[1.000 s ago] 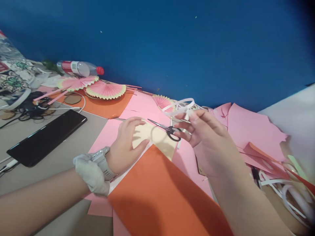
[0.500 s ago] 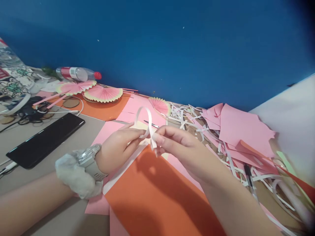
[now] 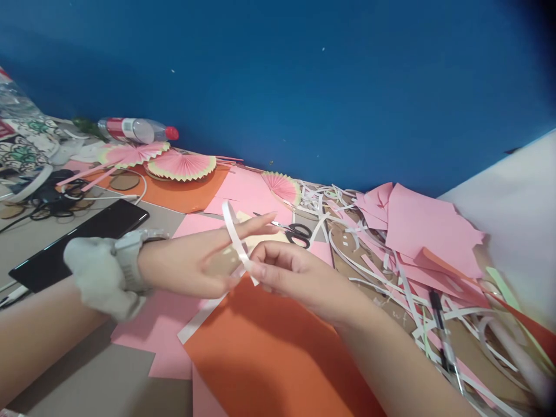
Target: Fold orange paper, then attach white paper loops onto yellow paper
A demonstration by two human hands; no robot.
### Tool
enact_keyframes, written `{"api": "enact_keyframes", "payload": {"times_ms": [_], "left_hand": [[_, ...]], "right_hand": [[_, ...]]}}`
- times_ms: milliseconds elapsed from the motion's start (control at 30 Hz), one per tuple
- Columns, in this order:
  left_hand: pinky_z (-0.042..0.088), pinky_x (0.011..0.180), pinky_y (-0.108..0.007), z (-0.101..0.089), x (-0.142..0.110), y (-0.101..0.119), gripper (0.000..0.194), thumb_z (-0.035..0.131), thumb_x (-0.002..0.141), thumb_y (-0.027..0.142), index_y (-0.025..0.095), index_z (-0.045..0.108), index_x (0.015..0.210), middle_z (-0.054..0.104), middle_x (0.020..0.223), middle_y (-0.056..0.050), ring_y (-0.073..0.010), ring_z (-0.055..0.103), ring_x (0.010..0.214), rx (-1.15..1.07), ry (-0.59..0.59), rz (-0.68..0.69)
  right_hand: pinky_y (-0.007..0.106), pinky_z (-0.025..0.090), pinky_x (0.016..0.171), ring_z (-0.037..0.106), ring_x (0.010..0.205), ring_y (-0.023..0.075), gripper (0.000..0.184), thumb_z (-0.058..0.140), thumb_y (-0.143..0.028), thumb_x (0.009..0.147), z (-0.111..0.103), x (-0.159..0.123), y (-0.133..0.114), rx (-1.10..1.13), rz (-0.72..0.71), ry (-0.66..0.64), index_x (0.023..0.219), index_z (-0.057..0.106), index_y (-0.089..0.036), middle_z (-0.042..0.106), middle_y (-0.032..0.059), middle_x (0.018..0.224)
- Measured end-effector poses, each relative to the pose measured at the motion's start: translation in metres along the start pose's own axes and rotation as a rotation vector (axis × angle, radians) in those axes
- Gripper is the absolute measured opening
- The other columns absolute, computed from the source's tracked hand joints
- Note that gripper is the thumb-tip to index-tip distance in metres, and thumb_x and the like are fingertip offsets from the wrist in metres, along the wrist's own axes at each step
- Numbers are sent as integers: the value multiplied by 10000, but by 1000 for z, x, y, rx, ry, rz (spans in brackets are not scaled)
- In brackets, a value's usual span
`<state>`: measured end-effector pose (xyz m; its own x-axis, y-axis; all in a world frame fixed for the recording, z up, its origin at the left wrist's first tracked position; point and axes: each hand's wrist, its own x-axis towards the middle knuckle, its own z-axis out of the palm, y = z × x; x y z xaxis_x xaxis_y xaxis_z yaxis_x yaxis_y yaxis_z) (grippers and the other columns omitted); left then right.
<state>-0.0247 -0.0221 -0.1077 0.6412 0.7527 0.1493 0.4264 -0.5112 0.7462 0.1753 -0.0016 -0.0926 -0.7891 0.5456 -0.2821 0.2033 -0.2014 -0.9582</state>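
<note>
My right hand (image 3: 291,275) pinches the lower end of a curved white strip (image 3: 233,231) between thumb and fingertips. The strip arcs up and crosses in front of the fingers of my left hand (image 3: 195,260). Those fingers are stretched out, with the thumb apart from them; whether the strip touches them I cannot tell. Below both hands lies an orange sheet (image 3: 278,353) with a white band (image 3: 202,317) along its upper left edge. Pink sheets (image 3: 174,324) lie partly beneath it. Just beyond my right hand rest black-handled scissors (image 3: 299,234).
A black phone (image 3: 43,258) lies at left, partly behind my wrist. Folded pink paper fans (image 3: 186,167) and a plastic bottle (image 3: 139,131) sit along the blue wall (image 3: 278,87). White paper scraps (image 3: 382,272), pink sheets (image 3: 430,226) and a pen (image 3: 438,313) cover the right side.
My left hand has let go of the strip, moved left and spread its fingers. My right hand has shifted slightly left and down with the strip. The scissors' handles have come into view.
</note>
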Motion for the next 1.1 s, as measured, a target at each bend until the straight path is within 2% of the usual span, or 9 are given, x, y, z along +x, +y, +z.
{"api": "enact_keyframes", "payload": {"times_ms": [67, 133, 200, 267, 433, 500, 700, 900, 1100], "left_hand": [[406, 1028, -403, 0, -4, 1, 607, 449, 897, 301, 377, 180, 1435, 324, 1475, 8, -226, 332, 1336, -320, -19, -90], [358, 1072, -404, 4, -4, 2, 444, 371, 942, 349, 354, 343, 1384, 408, 1429, 11, -213, 346, 1330, -454, 152, -158], [374, 1063, -411, 11, -2, 3, 370, 338, 959, 357, 310, 482, 1296, 547, 1314, -14, -213, 427, 1279, -452, 334, -178], [429, 1016, -414, 16, 1, 6, 335, 337, 964, 348, 283, 567, 1199, 644, 1180, -23, -216, 539, 1175, -395, 447, -169], [474, 961, -352, 21, 5, 18, 281, 350, 970, 301, 296, 623, 1036, 712, 1007, 37, -172, 606, 1080, -228, 658, -89], [481, 948, -351, 21, 5, 20, 281, 344, 972, 300, 298, 618, 1036, 714, 1000, 42, -170, 610, 1073, -222, 663, -73], [499, 903, -338, 21, 2, 14, 280, 351, 967, 306, 276, 616, 1053, 693, 1064, 18, -177, 621, 1042, -226, 589, -111], [471, 949, -320, 25, 3, 9, 295, 338, 968, 296, 245, 603, 1088, 676, 1090, -12, -171, 593, 1081, -193, 553, -107], [481, 918, -306, 23, 10, 16, 328, 315, 965, 285, 214, 593, 1122, 646, 1134, -36, -177, 585, 1074, -103, 445, -76]], "right_hand": [[225, 278, 582, 363, 629, 86, 289, 597, -449, 799, 0, 0, 0, -63, 1, 34, 725, 507, -185, 417, -46, 682], [231, 282, 575, 376, 625, 92, 308, 563, -478, 814, 0, 0, 0, -114, 24, 37, 725, 519, -187, 430, -41, 676], [237, 295, 577, 394, 615, 93, 341, 508, -497, 842, 0, 1, 0, -146, 36, 43, 705, 520, -185, 445, -37, 663], [241, 319, 597, 420, 618, 93, 340, 477, -477, 867, -1, 1, 1, -129, 26, 51, 708, 539, -183, 469, -32, 667], [238, 367, 629, 437, 602, 84, 344, 450, -433, 890, -4, 5, 10, -15, 40, 63, 843, 664, -169, 503, -19, 679], [244, 374, 636, 450, 614, 93, 376, 416, -442, 903, -4, 6, 13, -61, 47, 67, 861, 676, -174, 516, -13, 680], [254, 359, 679, 448, 681, 109, 375, 344, -431, 935, -1, 1, 10, -191, -71, 227, 919, 661, -231, 497, -19, 719], [262, 407, 642, 533, 742, 148, 272, 530, -470, 835, 3, 1, 8, -190, -96, 225, 862, 627, -217, 589, 16, 814], [237, 404, 552, 484, 622, 105, 250, 540, -420, 835, 1, 6, 15, -65, -72, 163, 758, 567, -184, 522, -10, 705]]}}
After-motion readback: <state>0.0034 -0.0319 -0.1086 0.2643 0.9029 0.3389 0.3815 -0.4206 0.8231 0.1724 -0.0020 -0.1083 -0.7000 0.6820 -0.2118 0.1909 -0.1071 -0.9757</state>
